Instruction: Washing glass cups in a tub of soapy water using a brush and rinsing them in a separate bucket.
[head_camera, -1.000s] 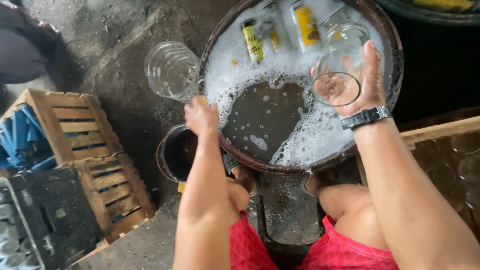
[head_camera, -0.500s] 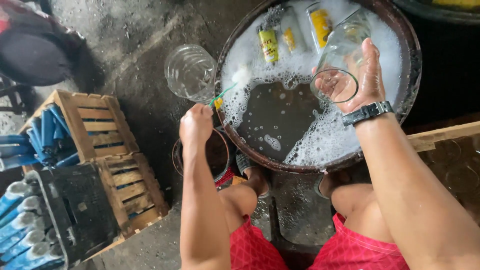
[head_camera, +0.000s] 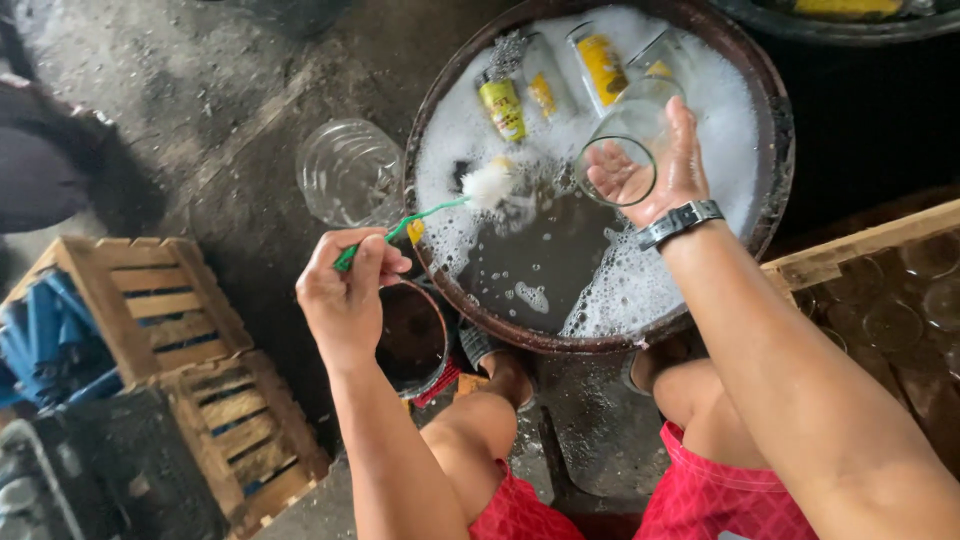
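Observation:
My right hand grips a clear glass jar tilted with its mouth towards me, above a wide round basin of dark soapy water. My left hand pinches the green wire handle of a bottle brush; its white foamy head hangs over the basin's left side, a short way from the jar's mouth. Several glass jars with yellow labels lie in the suds at the far side. A watch sits on my right wrist.
A clear plastic jar lies on the wet concrete left of the basin. A small dark pot stands by my left knee. Wooden crates sit at left, one with blue items; a crate of washed glass jars is at right.
My left hand has lifted the brush out of the water and swung it towards the jar. The right hand keeps the jar over the basin. The view has shifted right.

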